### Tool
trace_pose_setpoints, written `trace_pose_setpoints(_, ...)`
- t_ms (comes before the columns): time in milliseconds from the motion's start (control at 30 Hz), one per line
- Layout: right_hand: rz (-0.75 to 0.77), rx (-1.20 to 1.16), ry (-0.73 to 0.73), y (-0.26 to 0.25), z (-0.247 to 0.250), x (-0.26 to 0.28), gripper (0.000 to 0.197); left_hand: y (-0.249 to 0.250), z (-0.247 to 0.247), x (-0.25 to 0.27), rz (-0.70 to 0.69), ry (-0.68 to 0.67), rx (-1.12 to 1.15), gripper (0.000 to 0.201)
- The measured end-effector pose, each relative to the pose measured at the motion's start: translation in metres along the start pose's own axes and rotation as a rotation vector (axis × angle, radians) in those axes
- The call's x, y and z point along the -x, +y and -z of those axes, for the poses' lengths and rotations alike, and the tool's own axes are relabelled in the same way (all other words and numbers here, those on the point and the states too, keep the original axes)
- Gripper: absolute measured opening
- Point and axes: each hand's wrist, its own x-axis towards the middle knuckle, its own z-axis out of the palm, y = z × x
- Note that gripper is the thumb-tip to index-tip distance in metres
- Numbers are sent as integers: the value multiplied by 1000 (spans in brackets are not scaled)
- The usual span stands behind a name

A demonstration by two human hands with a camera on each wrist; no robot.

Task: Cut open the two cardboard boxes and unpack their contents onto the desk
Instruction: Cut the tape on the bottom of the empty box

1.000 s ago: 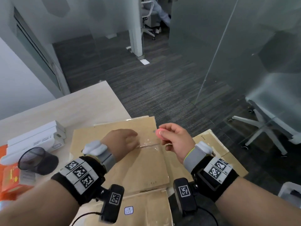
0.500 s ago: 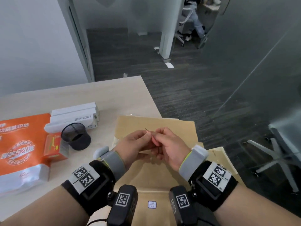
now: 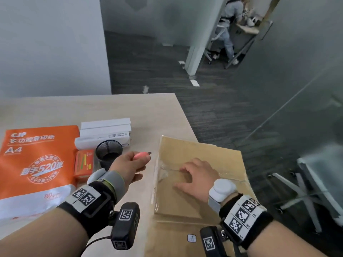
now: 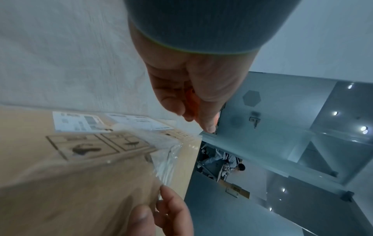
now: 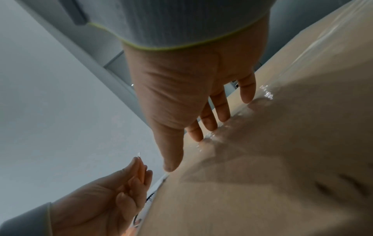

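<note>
Cardboard box (image 3: 200,164): stiff, tape slick; we hold flat top. R hand (image 3: 196,175) spread, pressing lid. L hand (image 3: 128,166) grips pink cutter (image 3: 142,155), blade out.

A: How much of the pink cutter (image 3: 140,156) shows?
B: Little; the left hand (image 3: 128,166) hides its body, only the tip pokes out.
A: And the lower cardboard box (image 3: 172,238)?
B: Cut off by the bottom edge. The shipping label (image 4: 80,122) is too blurred to read.
</note>
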Motion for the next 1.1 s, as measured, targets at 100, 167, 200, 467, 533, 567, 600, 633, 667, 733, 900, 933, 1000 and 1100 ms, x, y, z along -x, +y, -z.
trace_pose_setpoints(100,-68,46,-27,-13,2,-5,66,-4,9,-7,-7,-20,-2,20)
trace_pose_setpoints(167,-111,30,-49,-15,1,-7,71,-8,12,-9,-17,-19,-72,21)
trace_pose_setpoints(200,-129,13,-60,-16,0,-11,72,-9,14,-10,-20,-12,-114,22)
trace_pose_setpoints(467,-137,34,-231,-15,3,-36,68,-8,9,-11,-6,-61,-158,24)
trace_pose_setpoints(533,-141,20,-238,-12,2,-38,76,-5,8,-13,-9,-66,-172,24)
trace_pose_setpoints(567,-143,8,-226,-11,1,-39,78,-4,8,-14,-4,-69,-190,23)
trace_pose_setpoints(600,-144,-3,-219,-10,1,-39,79,-2,6,-14,-2,-71,-217,23)
trace_pose_setpoints(633,-143,-8,-218,-9,0,-39,79,0,5,-14,-5,-76,-244,22)
trace_pose_setpoints(667,-142,-10,-221,-9,-1,-39,79,2,3,-13,-5,-85,-270,22)
trace_pose_setpoints(733,-143,-17,-222,-9,-1,-39,79,6,-3,-11,1,-133,-318,22)
trace_pose_setpoints(900,-144,-23,-223,-10,-1,-38,76,12,-11,-9,24,-224,-457,17)
trace_pose_setpoints(933,-144,-21,-226,-10,-1,-38,75,13,-11,-9,30,-231,-488,17)
trace_pose_setpoints(1000,-139,-16,-230,-9,-1,-38,72,16,-11,-11,40,-251,-548,17)
trace_pose_setpoints(1100,-139,-15,-229,-9,-2,-39,72,22,-9,-13,53,-272,-634,22)
